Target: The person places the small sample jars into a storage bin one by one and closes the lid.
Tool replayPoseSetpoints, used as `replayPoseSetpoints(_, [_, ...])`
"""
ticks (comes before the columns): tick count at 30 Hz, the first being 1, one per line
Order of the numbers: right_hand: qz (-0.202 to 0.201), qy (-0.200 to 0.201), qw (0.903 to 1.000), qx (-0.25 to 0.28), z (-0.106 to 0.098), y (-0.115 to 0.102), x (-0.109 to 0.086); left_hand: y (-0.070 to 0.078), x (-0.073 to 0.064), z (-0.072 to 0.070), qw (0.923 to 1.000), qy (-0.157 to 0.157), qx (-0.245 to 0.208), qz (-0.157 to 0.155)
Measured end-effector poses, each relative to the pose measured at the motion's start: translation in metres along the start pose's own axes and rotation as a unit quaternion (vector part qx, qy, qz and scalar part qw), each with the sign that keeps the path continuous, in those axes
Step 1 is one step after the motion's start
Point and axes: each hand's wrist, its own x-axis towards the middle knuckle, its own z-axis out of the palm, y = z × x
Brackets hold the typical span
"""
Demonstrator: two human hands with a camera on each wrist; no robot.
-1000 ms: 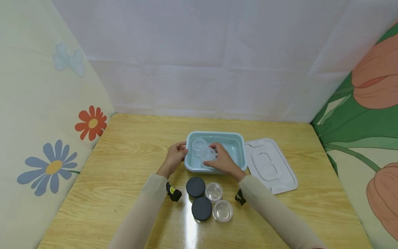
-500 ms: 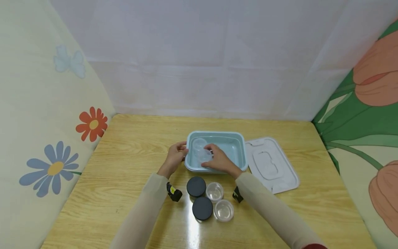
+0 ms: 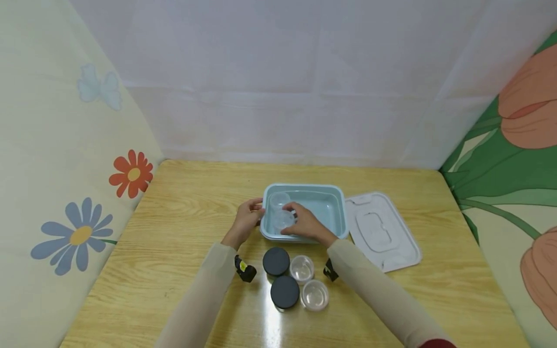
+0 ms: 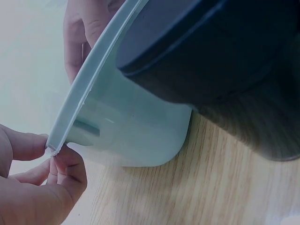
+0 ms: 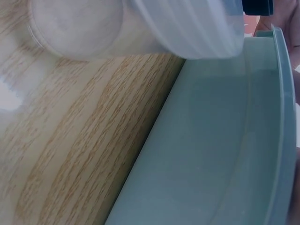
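Note:
A light blue rectangular box [image 3: 328, 207] stands uncovered on the table. My left hand [image 3: 244, 221] is at its left end; in the left wrist view that hand's thumb and fingers [image 4: 68, 171] pinch the rim [image 4: 91, 77]. Inside the box, my right hand [image 3: 307, 224] grips a clear round container [image 3: 284, 220] from its right side. Behind this one, at the far left corner of the box, sits a similar clear container [image 3: 279, 198]. The right wrist view shows the box's outer wall [image 5: 201, 140], with the right hand mostly hidden beyond the rim.
In front of the box stand two black-lidded jars [image 3: 276, 261] and two clear round jars [image 3: 302, 268], close together. A white lid [image 3: 383, 229] lies against the box's right side. A pale cloth [image 3: 278, 96] hangs behind the wooden table [image 3: 196, 193].
My right hand has moved a little to the left inside the box with the clear container, settling in front of the other one. The left hand stays at the rim.

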Motion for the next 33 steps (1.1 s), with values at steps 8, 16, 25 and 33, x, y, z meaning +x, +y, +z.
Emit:
replayPoseSetpoints(8, [-0.01,0.001,0.9998,0.016,0.0028,-0.001,0.0025,0.0003,-0.0006,0.0002,1.0,0.006,-0.001,-0.004])
replayPoseSetpoints(16, [-0.007,-0.007,0.9996,0.025,0.007,-0.0016,0.006,-0.0005,-0.0003,-0.0004,1.0,0.002,0.002,0.001])
replayPoseSetpoints(25, [-0.016,-0.008,0.9996,0.023,0.008,-0.0019,0.0056,-0.0015,-0.0011,0.0008,0.9999,-0.002,-0.002,0.01])
replayPoseSetpoints(33, [-0.008,-0.019,0.9996,0.017,0.0082,-0.0006,0.0067,-0.001,-0.0025,0.0013,0.9999,0.002,-0.006,0.008])
